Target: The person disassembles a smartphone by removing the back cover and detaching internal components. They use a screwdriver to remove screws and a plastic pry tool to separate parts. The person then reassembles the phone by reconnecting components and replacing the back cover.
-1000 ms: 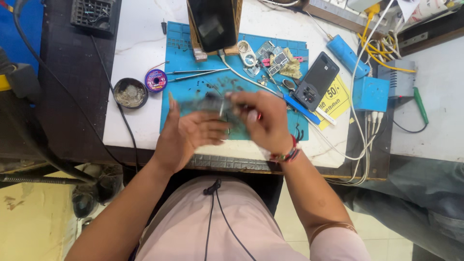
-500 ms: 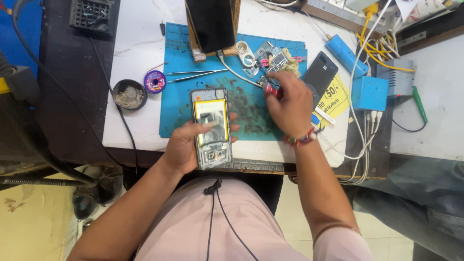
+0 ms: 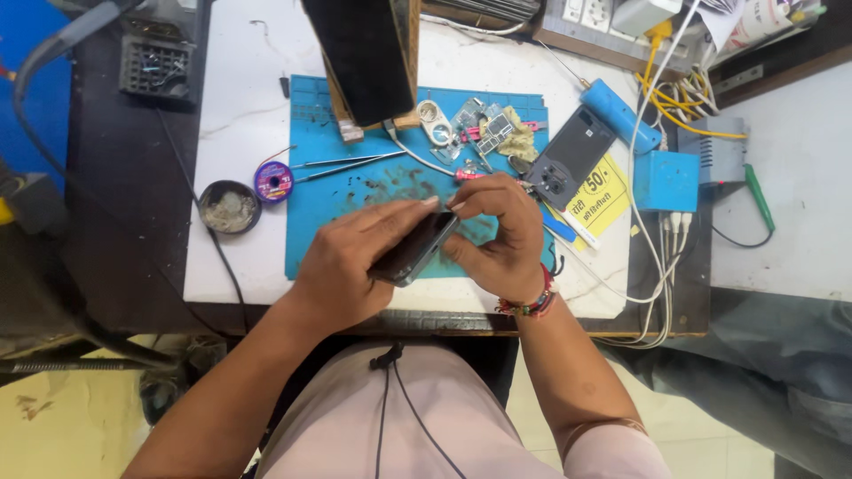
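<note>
You have the phone (image 3: 415, 249) tilted on edge between both hands, lifted just above the near part of the blue work mat (image 3: 324, 239). Its long axis runs on a diagonal, from low near your left palm up toward your right fingertips. Your left hand (image 3: 355, 257) wraps it from the left and underneath, fingers curled along the far edge; your right hand (image 3: 499, 232) is closed around the upper right end, thumb and forefinger pinched at the corner. Both hands are on it, the left carrying more of its length. Its face and the lower end are hidden by your fingers, and whether the right pinch holds a small tool cannot be made out. Tweezers (image 3: 342, 162) lie well apart on the mat.
</note>
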